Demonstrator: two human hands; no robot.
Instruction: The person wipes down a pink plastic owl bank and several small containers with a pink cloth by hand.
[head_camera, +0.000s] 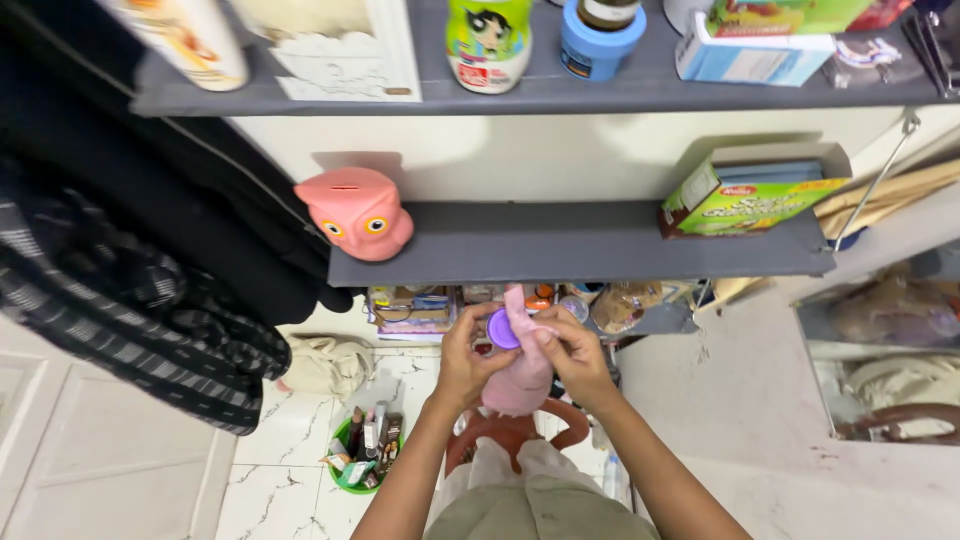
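I see both hands up in front of the lower grey wall shelf (580, 245). My left hand (466, 362) is curled around the soft pink plush toy (520, 385), with its fingers bent tight on the side. My right hand (576, 358) is closed too, and its fingertips pinch the small round purple cap (502, 329) at the top of the toy. A pink owl-shaped money box (358, 213) sits on the shelf's left end.

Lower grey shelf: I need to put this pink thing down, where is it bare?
The lower grey shelf is bare between the pink owl money box and the green carton. The upper shelf is crowded.
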